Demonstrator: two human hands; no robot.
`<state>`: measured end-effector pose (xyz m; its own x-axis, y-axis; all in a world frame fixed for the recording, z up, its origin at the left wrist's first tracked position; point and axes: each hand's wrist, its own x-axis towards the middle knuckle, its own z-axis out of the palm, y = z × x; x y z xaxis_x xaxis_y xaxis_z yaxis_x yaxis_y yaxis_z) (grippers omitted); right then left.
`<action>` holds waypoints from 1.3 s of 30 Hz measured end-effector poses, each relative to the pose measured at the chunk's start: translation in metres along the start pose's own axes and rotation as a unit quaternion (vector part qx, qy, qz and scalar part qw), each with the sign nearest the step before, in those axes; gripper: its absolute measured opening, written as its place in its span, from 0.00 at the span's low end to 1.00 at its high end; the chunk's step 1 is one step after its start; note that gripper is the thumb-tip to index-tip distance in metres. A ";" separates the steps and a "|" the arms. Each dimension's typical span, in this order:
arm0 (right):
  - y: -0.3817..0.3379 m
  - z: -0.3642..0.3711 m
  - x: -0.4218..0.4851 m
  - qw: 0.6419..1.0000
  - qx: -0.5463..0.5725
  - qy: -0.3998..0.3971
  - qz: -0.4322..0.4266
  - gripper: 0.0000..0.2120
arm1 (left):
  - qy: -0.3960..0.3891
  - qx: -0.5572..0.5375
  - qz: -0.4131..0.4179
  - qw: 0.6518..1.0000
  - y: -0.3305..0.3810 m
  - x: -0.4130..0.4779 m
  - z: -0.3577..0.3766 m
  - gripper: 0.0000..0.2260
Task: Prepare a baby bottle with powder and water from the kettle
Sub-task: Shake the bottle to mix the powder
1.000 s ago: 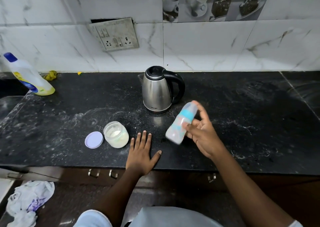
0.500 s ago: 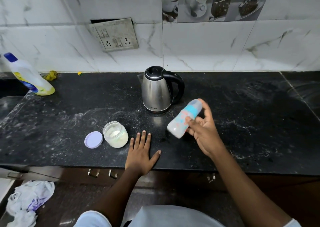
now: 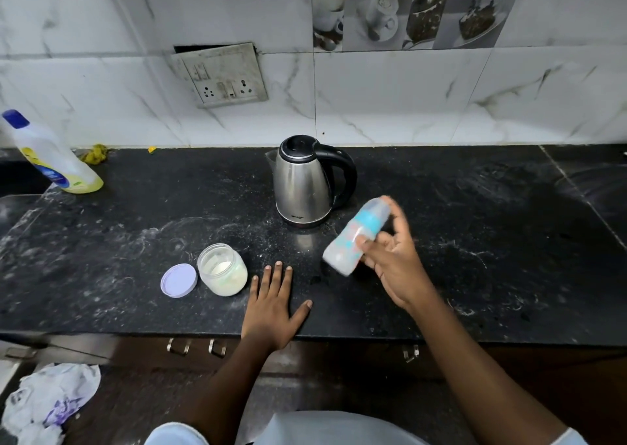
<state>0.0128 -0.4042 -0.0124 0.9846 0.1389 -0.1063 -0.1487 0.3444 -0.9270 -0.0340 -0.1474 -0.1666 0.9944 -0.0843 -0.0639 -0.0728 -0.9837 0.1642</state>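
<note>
Above the front half of the dark stone surface (image 3: 475, 241), the right hand (image 3: 393, 261) holds the baby bottle (image 3: 356, 237), with the grip curled round the bottle's middle: thumb across the near side, fingers behind it. The bottle's long axis runs on a diagonal. Its blue-collared cap end points up, away from the person and to the right, toward the wall. Its pale base end points down, left and toward the person, low over the surface. The bottle outline is blurred, so its contents cannot be read, nor whether the base touches the surface. The bottle lies just right of and in front of the steel kettle (image 3: 303, 183), which stands upright with its black handle turned right and its lid closed. The left hand (image 3: 273, 309) rests palm down at the front edge of the surface, its grip spread flat with the fingers straight and the thumb out to the right, holding nothing. Just left of that hand stands the open powder jar (image 3: 224, 269), with white powder inside. Its lilac lid (image 3: 178, 280) lies flat just beside the jar on the left. A detergent bottle (image 3: 51, 156) with a blue cap stands at the far left, well apart from the rest. A switch plate (image 3: 224, 74) is mounted on the tiled wall behind.
</note>
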 end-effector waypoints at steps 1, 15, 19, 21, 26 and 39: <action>0.001 0.000 -0.002 0.997 -0.040 -0.062 0.020 0.42 | -0.002 0.003 0.001 1.000 0.000 -0.001 0.001 0.42; -0.003 -0.009 -0.001 0.999 0.021 0.035 0.005 0.36 | 0.013 -0.014 0.004 1.000 -0.001 0.004 0.000 0.42; -0.001 -0.009 -0.007 0.993 -0.050 -0.080 0.068 0.41 | 0.002 -0.010 0.004 1.000 0.000 0.000 0.002 0.42; 0.001 -0.008 -0.004 0.999 0.019 0.025 0.038 0.38 | 0.004 -0.009 0.004 1.000 0.001 0.001 0.000 0.42; 0.005 -0.004 -0.010 0.988 -0.081 -0.102 0.077 0.41 | -0.002 -0.010 0.005 1.000 -0.001 -0.001 0.002 0.42; 0.006 -0.003 -0.007 0.999 0.000 -0.023 0.043 0.40 | 0.004 -0.018 0.007 1.000 -0.001 0.003 0.002 0.43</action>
<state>0.0055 -0.4059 -0.0188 0.9627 0.2109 -0.1693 -0.2331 0.3300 -0.9147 -0.0316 -0.1474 -0.1692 0.9939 -0.0965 -0.0540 -0.0838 -0.9760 0.2008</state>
